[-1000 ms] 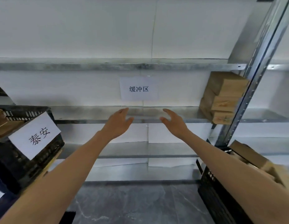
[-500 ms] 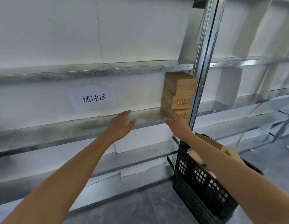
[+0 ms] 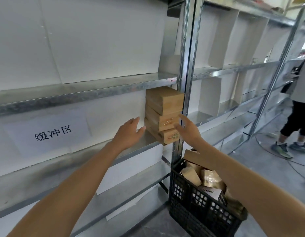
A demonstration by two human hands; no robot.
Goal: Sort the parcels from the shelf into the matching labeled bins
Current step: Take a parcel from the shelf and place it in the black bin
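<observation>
Three brown cardboard parcels are stacked at the right end of the metal shelf [image 3: 97, 151]: a top parcel [image 3: 165, 100], a middle parcel [image 3: 165, 121] and a bottom parcel [image 3: 170, 137]. My left hand [image 3: 129, 132] is stretched out with straight fingers just left of the stack, near the lower parcels. My right hand [image 3: 187, 127] reaches in front of the stack, its fingers straight at the front faces of the middle and bottom parcels. Neither hand holds anything.
A black plastic crate [image 3: 196, 200] with several parcels stands on the floor below my right arm. A steel upright [image 3: 185, 82] rises just right of the stack. A paper sign [image 3: 52, 132] hangs on the shelf back. Another person [image 3: 300, 100] stands at the far right.
The view has swung right and closer to the stack. Both hands moved right along the shelf and now flank the parcels; the labeled crate on the left has left the view.
</observation>
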